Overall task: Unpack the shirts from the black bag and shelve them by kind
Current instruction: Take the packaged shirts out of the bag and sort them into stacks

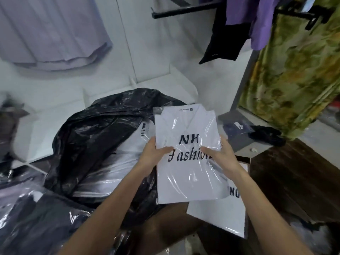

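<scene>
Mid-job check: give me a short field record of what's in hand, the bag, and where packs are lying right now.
in hand: white packaged shirt printed "NH Fashion", in clear wrap
left hand: grips the pack's left edge, thumb on top
right hand: grips the pack's right edge, thumb on top
black bag: open, left of the held pack, still holding white packs, one marked ARISTINO
under held pack: another white pack lying flat
shelf: white, behind the bag
dark packs: lower left, in clear wrap

the black bag (95, 137) hides most of an "aristino" packet (139, 142); lower packet's (217, 214) lettering covered.
</scene>
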